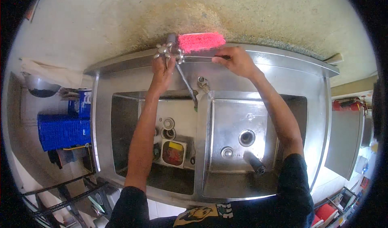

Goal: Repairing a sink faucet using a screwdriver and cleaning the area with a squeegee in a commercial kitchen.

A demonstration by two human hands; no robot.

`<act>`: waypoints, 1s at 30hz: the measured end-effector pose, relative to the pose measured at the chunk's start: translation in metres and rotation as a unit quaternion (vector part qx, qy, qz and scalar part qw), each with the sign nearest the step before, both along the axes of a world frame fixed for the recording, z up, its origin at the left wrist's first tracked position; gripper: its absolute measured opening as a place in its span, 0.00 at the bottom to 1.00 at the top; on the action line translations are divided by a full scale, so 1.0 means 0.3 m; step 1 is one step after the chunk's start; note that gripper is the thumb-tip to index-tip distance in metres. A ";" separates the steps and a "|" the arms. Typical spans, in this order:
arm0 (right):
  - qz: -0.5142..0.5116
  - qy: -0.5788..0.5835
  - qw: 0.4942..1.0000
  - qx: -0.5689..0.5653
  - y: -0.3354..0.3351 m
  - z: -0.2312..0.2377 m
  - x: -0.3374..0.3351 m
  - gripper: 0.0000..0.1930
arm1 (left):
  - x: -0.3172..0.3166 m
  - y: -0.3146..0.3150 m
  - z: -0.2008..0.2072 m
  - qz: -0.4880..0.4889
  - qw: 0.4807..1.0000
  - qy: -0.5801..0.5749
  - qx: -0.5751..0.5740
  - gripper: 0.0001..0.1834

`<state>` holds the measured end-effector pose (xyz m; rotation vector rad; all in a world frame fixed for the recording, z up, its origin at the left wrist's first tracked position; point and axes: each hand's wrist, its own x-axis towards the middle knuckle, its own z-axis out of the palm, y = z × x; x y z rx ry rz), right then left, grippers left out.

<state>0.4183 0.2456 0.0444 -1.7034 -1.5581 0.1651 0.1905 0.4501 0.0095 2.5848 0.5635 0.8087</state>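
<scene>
My left hand (163,75) is closed round the lower part of a metal tap (171,50) with rounded knobs, at the back of a steel double sink (204,147). My right hand (239,62) is closed on the dark end of a thin rod (198,59) that runs sideways to the tap. I cannot tell whether this rod is a spout or a handle. A brush (201,41) with bright pink bristles is just beyond the rod, against the wall. From the tap a metal spout (186,82) slants down toward the left basin.
The left basin holds a steel container (173,153) with a yellow piece inside. In the right basin are a drain (247,138), a round metal strainer (227,152) and a dark cylinder (255,163). Blue crates (64,131) stand left; a black rack (60,203) is near left.
</scene>
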 end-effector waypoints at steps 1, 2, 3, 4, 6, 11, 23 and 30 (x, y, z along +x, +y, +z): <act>0.000 -0.002 1.000 0.001 0.000 -0.008 0.003 0.14 | -0.008 -0.025 0.005 0.000 1.000 -0.002 0.001 0.32; 0.007 0.009 1.000 0.013 0.001 -0.005 0.001 0.15 | -0.027 -0.055 -0.001 0.028 0.995 -0.036 -0.083 0.34; 0.013 0.020 0.999 0.025 -0.002 -0.001 0.001 0.15 | -0.043 -0.077 -0.003 0.056 0.982 -0.070 -0.166 0.37; 0.012 0.018 0.999 0.025 -0.007 0.003 0.006 0.15 | -0.051 -0.090 -0.002 0.055 0.982 -0.071 -0.167 0.37; 0.002 -0.026 0.999 -0.020 -0.004 0.053 -0.017 0.16 | -0.078 -0.101 0.005 0.044 0.981 -0.040 -0.183 0.40; -0.015 -0.190 0.980 -0.060 -0.022 0.048 -0.017 0.17 | 0.010 -0.094 0.112 0.034 0.956 -0.057 -0.284 0.38; 0.095 -0.067 0.993 -0.032 0.016 0.117 -0.030 0.17 | 0.053 -0.058 0.100 -0.053 0.948 -0.031 -0.311 0.29; 0.095 0.051 0.992 -0.068 0.034 0.097 -0.013 0.17 | 0.074 -0.069 0.148 -0.042 0.976 -0.034 -0.211 0.27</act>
